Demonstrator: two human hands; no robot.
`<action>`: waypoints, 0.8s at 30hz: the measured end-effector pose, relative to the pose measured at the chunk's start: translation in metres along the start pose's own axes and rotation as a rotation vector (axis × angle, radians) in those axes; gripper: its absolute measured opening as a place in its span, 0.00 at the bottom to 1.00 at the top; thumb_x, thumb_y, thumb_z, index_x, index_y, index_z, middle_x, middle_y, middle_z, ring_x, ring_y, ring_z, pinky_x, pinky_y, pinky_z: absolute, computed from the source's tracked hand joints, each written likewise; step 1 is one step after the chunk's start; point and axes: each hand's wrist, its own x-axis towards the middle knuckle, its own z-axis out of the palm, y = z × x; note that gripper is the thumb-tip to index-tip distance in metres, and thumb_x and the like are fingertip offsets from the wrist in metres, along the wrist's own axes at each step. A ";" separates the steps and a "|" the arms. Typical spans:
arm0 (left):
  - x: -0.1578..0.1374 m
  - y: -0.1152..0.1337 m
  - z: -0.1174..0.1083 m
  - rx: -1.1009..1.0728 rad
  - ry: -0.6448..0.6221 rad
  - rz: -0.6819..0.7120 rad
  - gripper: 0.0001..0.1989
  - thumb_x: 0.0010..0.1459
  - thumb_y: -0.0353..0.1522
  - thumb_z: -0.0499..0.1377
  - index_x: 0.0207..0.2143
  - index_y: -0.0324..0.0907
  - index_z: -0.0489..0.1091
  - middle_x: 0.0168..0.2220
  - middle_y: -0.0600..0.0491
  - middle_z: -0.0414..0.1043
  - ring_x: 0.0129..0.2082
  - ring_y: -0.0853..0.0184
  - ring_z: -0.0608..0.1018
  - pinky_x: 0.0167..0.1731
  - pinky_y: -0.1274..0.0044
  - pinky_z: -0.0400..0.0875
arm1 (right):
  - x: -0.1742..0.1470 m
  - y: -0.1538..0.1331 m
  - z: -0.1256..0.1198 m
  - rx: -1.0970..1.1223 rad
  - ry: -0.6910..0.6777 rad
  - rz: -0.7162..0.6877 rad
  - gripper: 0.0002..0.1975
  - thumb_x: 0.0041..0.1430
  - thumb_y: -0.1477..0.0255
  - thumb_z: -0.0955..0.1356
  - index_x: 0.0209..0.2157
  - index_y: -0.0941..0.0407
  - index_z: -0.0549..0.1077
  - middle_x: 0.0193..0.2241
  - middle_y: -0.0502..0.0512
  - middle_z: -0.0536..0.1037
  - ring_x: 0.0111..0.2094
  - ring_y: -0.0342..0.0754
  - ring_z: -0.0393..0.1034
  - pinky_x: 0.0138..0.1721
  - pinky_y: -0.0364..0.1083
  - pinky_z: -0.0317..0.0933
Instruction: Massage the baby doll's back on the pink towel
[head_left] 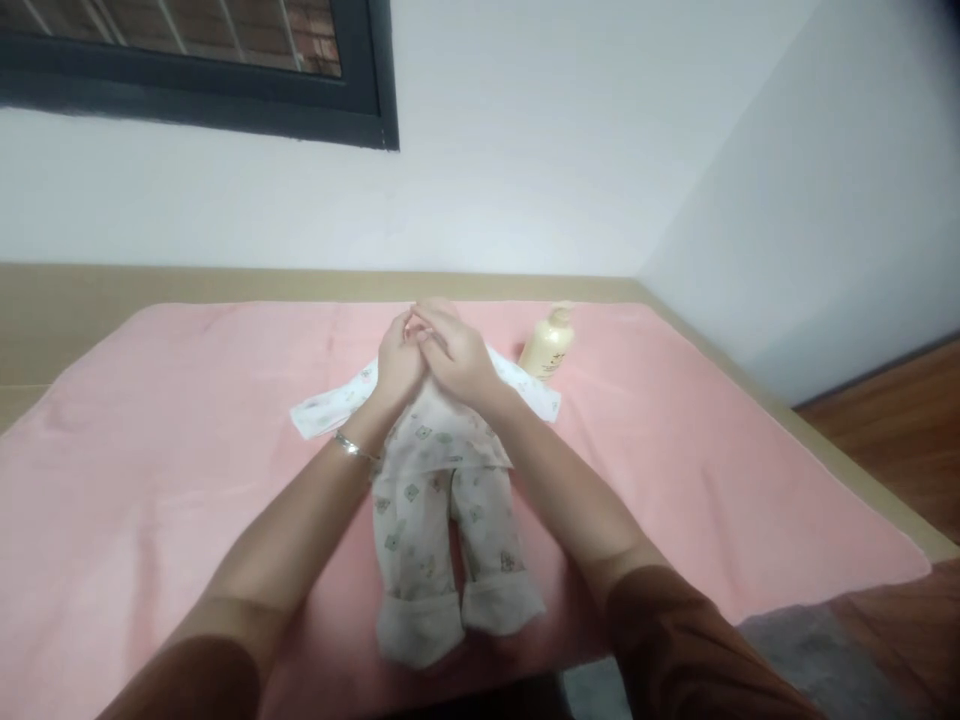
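My left hand [401, 357] and my right hand [459, 358] meet above the upper part of a small set of baby clothes. Their fingers are curled and pressed against each other, the right ones overlapping the left. Whatever may lie between the palms is hidden. Below them is a white printed baby top [442, 430], its sleeves spread to both sides. Matching printed trousers [416, 530] with plain white cuffs stretch toward me and look filled out, as on a doll. A pinkish rounded shape shows just behind my fingers, mostly covered. A silvery bracelet [352, 447] circles my left wrist.
A pale yellow pump bottle [549, 345] stands right of the top's sleeve. Everything rests on a pink cloth [210, 430] over a light wooden surface [75, 300]. Behind are a white wall [525, 150] and a dark-framed window [367, 100]. Wooden flooring [892, 420] shows at right.
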 end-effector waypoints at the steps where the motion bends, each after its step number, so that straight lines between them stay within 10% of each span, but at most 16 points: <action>1: 0.000 -0.006 0.001 0.037 0.013 -0.004 0.18 0.64 0.35 0.50 0.52 0.40 0.71 0.53 0.46 0.77 0.53 0.59 0.77 0.56 0.68 0.72 | 0.000 0.006 0.009 -0.002 -0.015 0.018 0.25 0.69 0.67 0.57 0.63 0.54 0.68 0.64 0.55 0.69 0.68 0.49 0.59 0.71 0.55 0.53; 9: -0.002 -0.024 0.004 0.314 -0.036 0.062 0.16 0.60 0.29 0.48 0.38 0.40 0.75 0.44 0.43 0.80 0.45 0.56 0.79 0.50 0.67 0.72 | -0.004 0.045 0.037 -0.090 -0.067 0.041 0.26 0.66 0.74 0.55 0.59 0.56 0.73 0.61 0.57 0.73 0.64 0.47 0.65 0.70 0.51 0.53; 24: -0.008 -0.052 0.000 0.451 -0.107 0.167 0.25 0.64 0.34 0.45 0.57 0.34 0.71 0.61 0.42 0.71 0.64 0.56 0.69 0.71 0.61 0.51 | -0.017 0.068 0.014 -0.428 -0.187 0.430 0.36 0.71 0.56 0.54 0.70 0.65 0.53 0.72 0.70 0.49 0.73 0.65 0.41 0.72 0.65 0.35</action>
